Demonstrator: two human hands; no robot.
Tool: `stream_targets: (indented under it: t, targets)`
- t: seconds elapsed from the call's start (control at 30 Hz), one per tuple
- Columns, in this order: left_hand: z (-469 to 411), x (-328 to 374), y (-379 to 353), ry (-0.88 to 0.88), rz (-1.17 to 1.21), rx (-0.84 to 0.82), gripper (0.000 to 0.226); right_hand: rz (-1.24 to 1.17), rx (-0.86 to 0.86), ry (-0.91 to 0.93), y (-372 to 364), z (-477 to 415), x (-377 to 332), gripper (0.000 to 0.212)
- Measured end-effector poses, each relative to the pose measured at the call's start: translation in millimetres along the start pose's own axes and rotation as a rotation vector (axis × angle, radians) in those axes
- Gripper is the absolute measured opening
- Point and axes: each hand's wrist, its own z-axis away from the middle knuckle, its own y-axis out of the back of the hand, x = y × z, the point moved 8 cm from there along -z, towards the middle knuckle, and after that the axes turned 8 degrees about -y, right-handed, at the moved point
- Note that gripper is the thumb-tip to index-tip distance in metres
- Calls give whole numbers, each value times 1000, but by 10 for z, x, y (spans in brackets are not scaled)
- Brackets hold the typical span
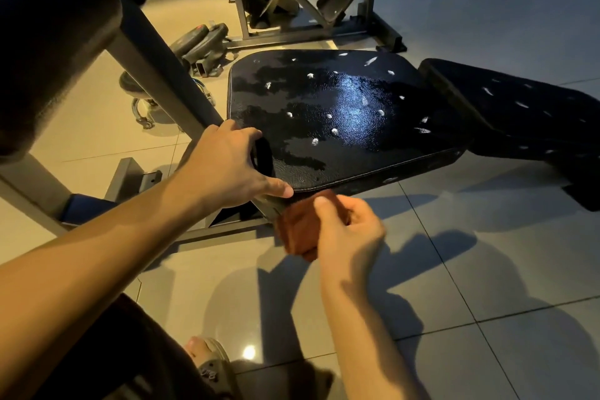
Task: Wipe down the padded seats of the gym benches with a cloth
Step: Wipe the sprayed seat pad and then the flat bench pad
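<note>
At the near-left corner of the padded seat (341, 114), the left hand (227, 166) grips the pad: its fingers curl over the left edge and its thumb lies straight along the near seam, pointing toward the right hand. The left forearm reaches in from the lower left. The right hand (344, 230) hovers just below and in front of the seat's near edge, fingers curled and thumb raised, clutching a bunched rust-orange cloth (295, 230). This hand and the cloth are blurred.

The cloth sits between the two hands, under the left thumb and beneath the seat's rim; whether it touches the underside cannot be told. Beyond the hands, the seat's black surface shines, partly wet-looking, and is dotted with white flecks (334, 131). To the right of the right hand, a tilted back pad (519, 114) adjoins the seat. Left of the left hand, a grey frame post (156, 75) slants upward, with weight plates (201, 45) lying on the tiled floor (487, 269) behind it. Below the forearms, a sandalled foot (207, 354) shows.
</note>
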Motion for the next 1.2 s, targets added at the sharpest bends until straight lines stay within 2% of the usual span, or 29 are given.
stream_targets:
  t: [0.07, 0.17, 0.3, 0.33, 0.53, 0.63, 0.77, 0.83, 1.0, 1.07, 1.13, 1.2]
  targets:
    - [11, 4, -7, -10, 6, 4, 121, -36, 122, -13, 218, -222, -15, 17]
    - [19, -8, -13, -16, 24, 7, 122, 6, 143, 26, 183, -187, -2, 16]
    - [3, 2, 9, 12, 2, -17, 129, 77, -130, -5, -250, 226, 163, 22]
    - [0, 18, 12, 14, -9, -22, 130, 101, -149, -11, -275, 252, 174, 21]
    - [10, -10, -1, 7, 18, -17, 131, 1, 111, 2, 229, -267, -41, 18]
    - [18, -3, -5, 8, 42, -18, 128, 17, 162, 9, 198, -208, -32, 16]
    - [-13, -2, -9, 30, 24, -26, 125, 62, -83, -34, -197, 148, 148, 21]
    - [-26, 7, -11, 35, 9, -29, 121, 95, -130, -46, -238, 180, 166, 23]
    - [-20, -5, -23, 13, 16, -24, 119, -16, 149, -23, 260, -306, -20, 18]
    - [-15, -8, -38, 11, 16, -19, 118, -2, 176, -30, 306, -337, -40, 19]
    - [-11, -18, -45, 17, 18, -23, 118, -6, 135, -6, 167, -178, 8, 23]
    - [-17, -25, -30, 25, 25, -30, 121, 20, -15, -55, -99, 42, 176, 23]
